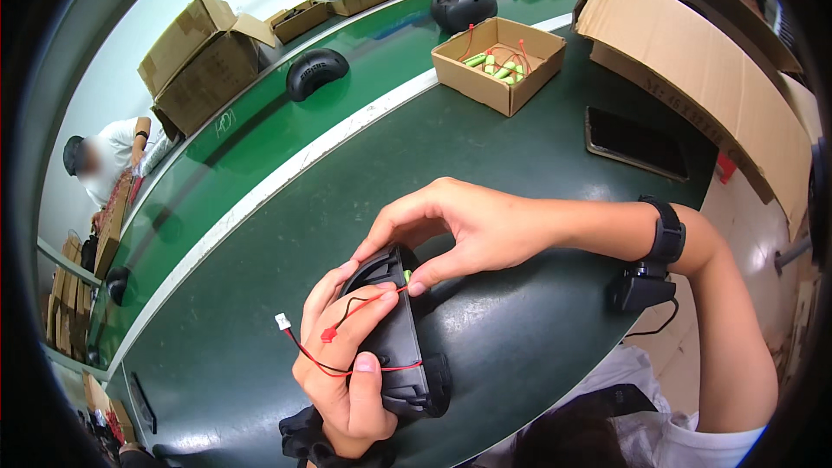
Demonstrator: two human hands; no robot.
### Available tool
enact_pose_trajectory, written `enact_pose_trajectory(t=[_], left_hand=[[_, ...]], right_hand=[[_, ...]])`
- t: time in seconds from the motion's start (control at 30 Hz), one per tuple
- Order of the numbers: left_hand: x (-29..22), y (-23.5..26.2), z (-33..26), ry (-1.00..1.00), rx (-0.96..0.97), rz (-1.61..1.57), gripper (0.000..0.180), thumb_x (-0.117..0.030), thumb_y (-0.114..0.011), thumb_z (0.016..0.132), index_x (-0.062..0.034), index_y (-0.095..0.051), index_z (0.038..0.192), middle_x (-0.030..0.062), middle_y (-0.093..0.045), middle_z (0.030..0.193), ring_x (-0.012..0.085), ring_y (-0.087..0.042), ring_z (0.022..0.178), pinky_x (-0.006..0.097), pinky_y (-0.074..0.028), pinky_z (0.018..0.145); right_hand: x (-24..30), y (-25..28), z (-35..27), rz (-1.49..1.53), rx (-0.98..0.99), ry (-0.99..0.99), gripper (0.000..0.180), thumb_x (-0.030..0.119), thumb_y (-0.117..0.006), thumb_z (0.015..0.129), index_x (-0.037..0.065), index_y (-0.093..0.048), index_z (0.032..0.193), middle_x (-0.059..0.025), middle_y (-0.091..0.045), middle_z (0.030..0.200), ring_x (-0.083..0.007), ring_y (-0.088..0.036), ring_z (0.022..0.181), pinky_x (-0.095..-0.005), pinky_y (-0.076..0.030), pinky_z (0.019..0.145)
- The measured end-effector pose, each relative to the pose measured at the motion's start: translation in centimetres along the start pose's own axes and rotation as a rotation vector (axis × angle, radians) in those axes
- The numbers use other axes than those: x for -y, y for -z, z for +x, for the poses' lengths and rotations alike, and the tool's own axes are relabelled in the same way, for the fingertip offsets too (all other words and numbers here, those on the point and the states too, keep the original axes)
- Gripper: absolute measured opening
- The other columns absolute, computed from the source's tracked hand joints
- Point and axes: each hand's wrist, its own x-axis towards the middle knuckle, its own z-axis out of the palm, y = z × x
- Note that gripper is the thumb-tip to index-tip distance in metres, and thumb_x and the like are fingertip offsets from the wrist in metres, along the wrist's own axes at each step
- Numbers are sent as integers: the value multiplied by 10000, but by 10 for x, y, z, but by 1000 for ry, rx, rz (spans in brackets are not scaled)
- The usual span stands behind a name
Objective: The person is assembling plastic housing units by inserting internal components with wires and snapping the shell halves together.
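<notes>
Green workbench near edge: left hand [347, 381] clasps rigid black plastic housing [407, 355] by its rim; right hand [468, 230] pinches a green battery [406, 276] with thin red wires [347, 329], likely delicate

The left hand [347, 373] grips a black housing [403, 338] above the bench [485, 139], red wires [347, 338] across its thumb. The right hand [468, 230] pinches a green cell [406, 276] at the housing's top.
</notes>
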Motion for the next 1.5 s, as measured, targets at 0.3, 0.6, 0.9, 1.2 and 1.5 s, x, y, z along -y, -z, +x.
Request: enact_pose_trajectory(t=[0.3,0.6,0.9,1.2,1.5], left_hand=[[4,-8,-1,34,-70,-54,436,-212,-433,783,31,-701,1026,192,-682,1019,422,-525,1164,517,-344,1063],[4,-1,7,-26,8,-46,390,-252,-447,871,45,-673,983,189,-659,964,354,-579,1041,508,-364,1015],[1,5,0,86,-208,63,395,-283,-461,837,8,-714,923,167,-692,882,392,-500,1160,566,-329,1044],[18,16,4,107,-63,55,417,-270,-432,875,21,-696,1015,183,-676,1011,414,-511,1169,538,-337,1050],[17,16,6,62,-62,55,455,-286,-403,915,33,-682,1080,203,-643,1128,429,-463,1235,512,-314,1075]], right_hand=[[13,4,3,-124,41,-128,407,-37,-672,818,-24,-576,1213,-143,-629,1188,-222,-614,1110,-367,-469,1024],[24,40,35,-223,370,-224,471,76,-774,767,-10,-570,1182,-121,-631,1179,-233,-630,1064,-367,-493,981],[-89,204,200,-1293,-522,-364,541,472,-607,872,57,-559,1216,-153,-593,1255,-383,-534,1187,-508,-438,980],[-140,225,212,-1295,-666,-573,820,587,-558,858,96,-316,1468,-127,-323,1513,-380,-266,1378,-668,-252,1046],[-107,223,195,-1050,-668,-749,673,624,-620,711,36,-709,1025,-221,-651,1139,-329,-632,1069,-413,-503,893]])
